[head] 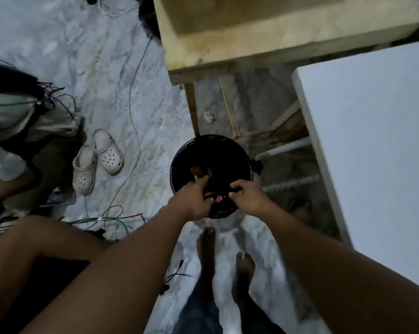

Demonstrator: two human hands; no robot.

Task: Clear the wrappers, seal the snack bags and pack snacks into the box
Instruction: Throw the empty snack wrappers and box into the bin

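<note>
Marbled white-grey stone floor (83, 56) covers the room. Nearest, a person's two bare feet (206, 244) stand on it, with both bare forearms reaching forward and down.

The left hand (191, 201) is at the near-left rim of a round black waste bin (242, 150). Its index finger lies straight across the rim, while the thumb and lower fingers are curled onto the edge of the black plastic liner (218, 212).

The right hand (248, 198) is at the near-right rim, fingers curled tight, pinching the same liner edge.

Between the two hands, inside the bin, lies a crumpled red-pink wrapper (219, 198). An orange-yellow wrapper (196, 172) lies farther in, on the left side. Detail of both is blurred.

Loose red, green and black cables (112, 218) trail on the floor left of the left forearm. Beyond them a pair of pale perforated clogs (97, 160) stands beside a second, seated person (16, 131).

On the right, a white flat-topped surface (372, 141) runs from near to far. Beyond the bin stands a raw wooden table (251, 39).
</note>
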